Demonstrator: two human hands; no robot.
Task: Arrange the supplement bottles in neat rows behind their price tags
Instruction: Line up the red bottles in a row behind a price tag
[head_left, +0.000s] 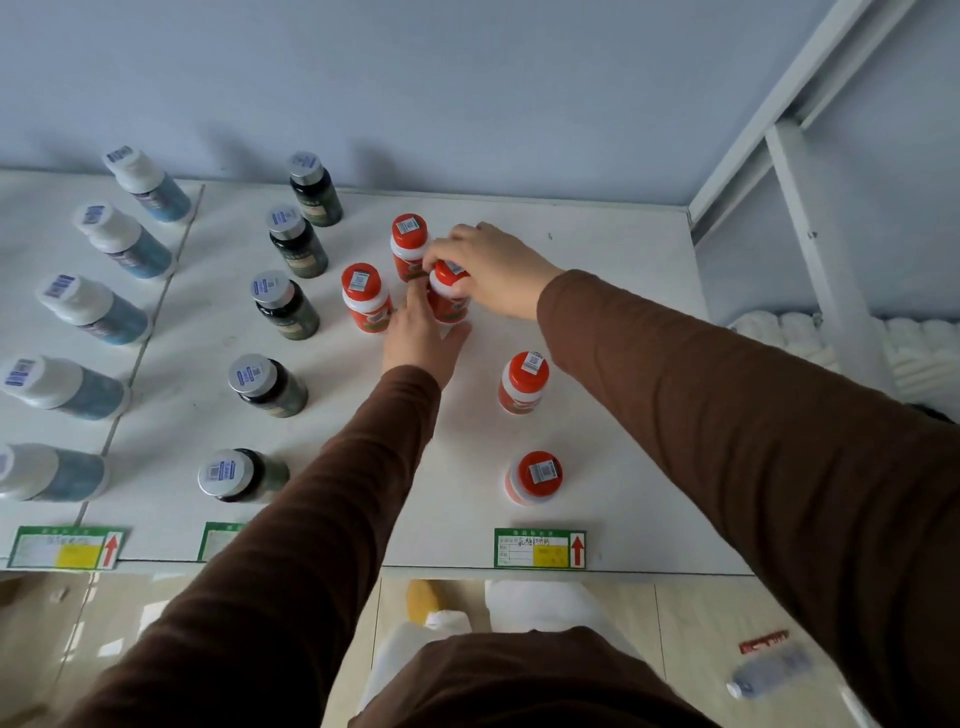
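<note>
On a smooth white surface (597, 291), the right hand (498, 270) grips the glossy red cap of a round orange supplement bottle (448, 299) near the far edge; the left hand (423, 338), fingers relaxed, touches its side. A green paper price tag (539, 548) lies at the near edge.

Both arms, in brown sleeves, reach forward toward the far middle. The right hand (493, 270) curls its fingers down from above in a grip; the left hand (423, 338) lies just nearer, fingers straight, pointing away.

Pale blue wall (467, 78) behind white shelf (623, 291); white metal frame (800, 171) right; glossy beige tiled floor (701, 649) below.
</note>
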